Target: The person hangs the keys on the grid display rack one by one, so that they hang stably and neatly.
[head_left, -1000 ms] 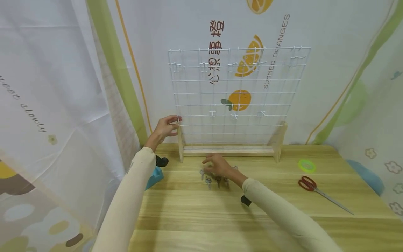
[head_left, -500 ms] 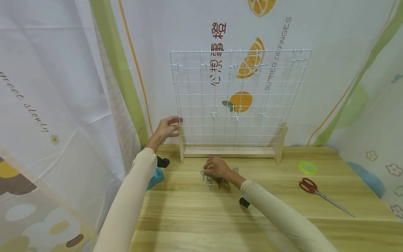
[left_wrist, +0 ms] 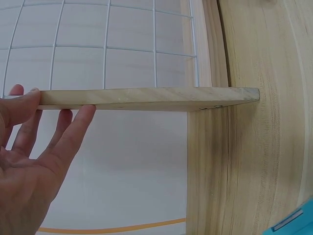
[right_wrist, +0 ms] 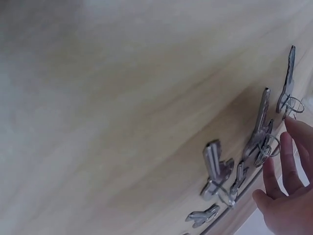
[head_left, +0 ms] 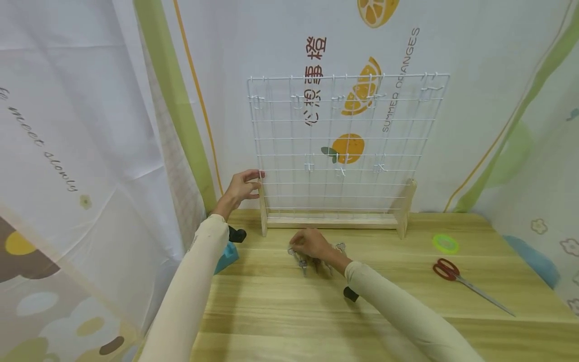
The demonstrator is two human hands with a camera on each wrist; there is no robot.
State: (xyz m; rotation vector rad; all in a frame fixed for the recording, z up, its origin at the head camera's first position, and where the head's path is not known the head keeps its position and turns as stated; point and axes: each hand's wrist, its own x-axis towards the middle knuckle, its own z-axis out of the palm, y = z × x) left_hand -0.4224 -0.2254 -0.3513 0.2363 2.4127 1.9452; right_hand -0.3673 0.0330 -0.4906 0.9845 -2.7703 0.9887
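Observation:
A white wire grid rack (head_left: 290, 119) with wooden side supports stands on the table against a white curtain. My left hand (head_left: 243, 187) pinches its left wooden support (left_wrist: 146, 98), thumb on one face and fingers on the other. In front of the rack, my right hand (head_left: 312, 243) is low over several metal keys (head_left: 303, 265). The right wrist view shows its fingertips at the small ring of the outermost key (right_wrist: 289, 73), which they pinch. Other keys with rings (right_wrist: 215, 169) lie along the table beside the fingers, partly hidden under the hand in the head view.
White hooks (head_left: 341, 171) hang on the grid in two rows. Red-handled scissors (head_left: 447, 270) and a yellow-green ring-shaped item (head_left: 445, 244) lie at the right. A light-blue object (head_left: 227, 257) is beside the left forearm.
My right fingers have closed on the ring of the leftmost key, and that key has swung toward the key beside it. My left hand stays on the support; the head view shifts slightly.

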